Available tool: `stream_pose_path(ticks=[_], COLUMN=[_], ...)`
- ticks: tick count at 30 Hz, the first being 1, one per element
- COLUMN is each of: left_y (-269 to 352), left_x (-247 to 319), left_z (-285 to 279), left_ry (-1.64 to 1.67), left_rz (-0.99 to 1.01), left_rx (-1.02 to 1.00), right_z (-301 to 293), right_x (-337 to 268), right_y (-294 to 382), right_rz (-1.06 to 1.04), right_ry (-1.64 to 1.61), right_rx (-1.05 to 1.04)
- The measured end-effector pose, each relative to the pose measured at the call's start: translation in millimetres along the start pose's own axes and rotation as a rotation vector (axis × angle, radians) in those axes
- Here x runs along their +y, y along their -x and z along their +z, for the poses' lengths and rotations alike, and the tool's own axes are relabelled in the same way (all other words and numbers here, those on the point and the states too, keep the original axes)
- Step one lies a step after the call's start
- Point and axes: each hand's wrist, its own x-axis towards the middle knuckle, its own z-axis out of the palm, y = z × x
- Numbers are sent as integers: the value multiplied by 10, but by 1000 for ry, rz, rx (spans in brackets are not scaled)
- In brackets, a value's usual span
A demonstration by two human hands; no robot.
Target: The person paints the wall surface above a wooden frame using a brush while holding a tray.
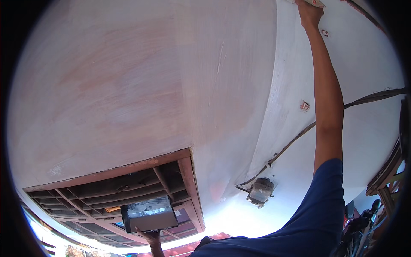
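Observation:
My left hand [150,236] holds up a black paint tray [149,213] from below, in front of a wooden-framed window; pale paint shows in the tray. At the top edge of the view my right hand [311,13] is raised against the white wall [289,57], with the arm stretched out. Its fingers are closed on a pale, stained object [316,3], partly cut off by the picture's edge, so its kind is unclear. The broad wall surface [128,80] at the left has uneven whitish paint with pinkish patches.
A dark cable [292,141] crosses the wall behind my right arm to a dirty lamp fixture [261,191]. Small wall holes [304,106] lie near that arm. The reddish window frame [189,180] stands lower left. A motorcycle [359,221] is partly visible lower right.

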Motion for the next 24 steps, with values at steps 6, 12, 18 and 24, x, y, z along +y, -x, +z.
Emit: stream_pose_path(ticks=[6, 12, 18, 24], left_y=[11, -57, 42, 101], left_x=[-39, 1, 26, 66], left_z=[56, -51, 97, 113], left_ry=[-30, -10, -19, -40], left_rz=[-25, -24, -26, -5], left_rx=[42, 18, 9, 50], right_z=[-44, -25, 114, 17], right_x=[96, 83, 121, 7], right_y=[161, 8, -138, -23], right_rz=[117, -81, -1, 5], right_ry=[69, 138, 295, 129], right_rx=[44, 7, -45, -179])
